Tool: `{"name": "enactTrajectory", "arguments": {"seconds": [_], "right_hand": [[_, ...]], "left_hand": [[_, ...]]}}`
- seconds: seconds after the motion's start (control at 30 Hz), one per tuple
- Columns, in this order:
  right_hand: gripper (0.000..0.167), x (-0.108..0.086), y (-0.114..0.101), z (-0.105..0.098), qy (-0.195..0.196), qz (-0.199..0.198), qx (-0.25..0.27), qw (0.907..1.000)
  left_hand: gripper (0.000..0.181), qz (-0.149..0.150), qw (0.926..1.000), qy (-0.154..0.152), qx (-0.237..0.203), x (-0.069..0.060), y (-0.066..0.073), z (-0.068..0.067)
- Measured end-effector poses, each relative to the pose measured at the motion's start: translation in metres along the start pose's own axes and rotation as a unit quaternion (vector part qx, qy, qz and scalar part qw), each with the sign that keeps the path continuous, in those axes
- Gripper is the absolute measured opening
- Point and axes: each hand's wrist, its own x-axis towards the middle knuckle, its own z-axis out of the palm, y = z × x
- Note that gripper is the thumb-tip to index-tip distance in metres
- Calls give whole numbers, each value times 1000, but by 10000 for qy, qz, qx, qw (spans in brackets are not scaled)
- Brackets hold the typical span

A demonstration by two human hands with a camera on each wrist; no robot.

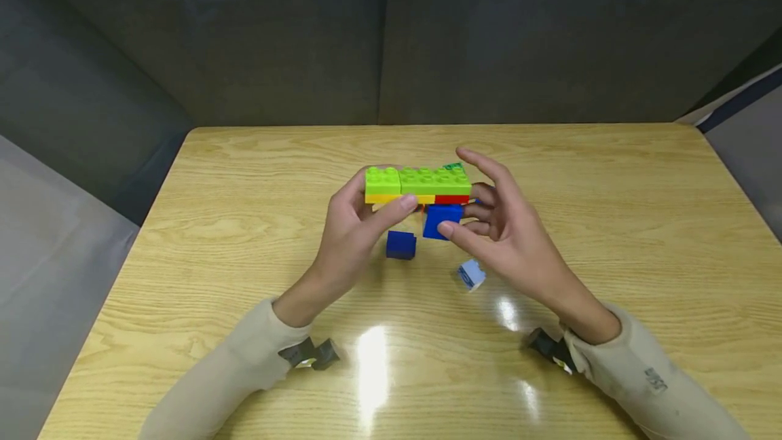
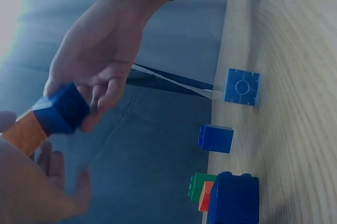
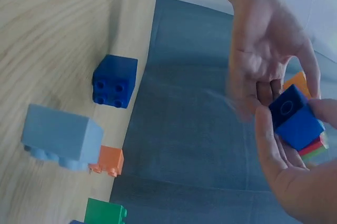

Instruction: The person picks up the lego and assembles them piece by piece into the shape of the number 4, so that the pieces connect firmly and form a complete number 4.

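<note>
Beneath the brick bar, a blue block is sitting in the right hand

Above the worktop, the bar is running crosswise, its long axis stretching left to right between the two hands and its lime studs facing up. The left hand is gripping it toward the left end, with the thumb pressing the front and the other fingers going behind.

Lower down, toward the other end, the right hand is pinching the blue block between thumb and fingers, while its index finger is pointing out straight beside the bar. The block is lying under the bar's red brick, and its left edge is reaching beneath the neighbouring yellow brick. Of the two hands, the right is lying nearer that end.

Everything seems to be turning on this vertical pairing, block below and bar above. In both wrist views the block's ringed underside is facing away from the bar, and the block is apparently touching it; whether the studs are seated, I cannot tell.

Down on the worktop, a dark blue block is resting below the gap between the hands, a pale blue block is lying nearer the person, and a green block is peeking out past the bar.
</note>
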Motion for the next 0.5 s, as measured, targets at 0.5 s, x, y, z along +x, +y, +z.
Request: {"name": "enactTrajectory", "arguments": {"seconds": [0.5], "right_hand": [[79, 1, 1, -3, 54, -533, 20, 9986]], "left_hand": [[36, 657, 9944, -346, 748, 4, 5, -12]]}}
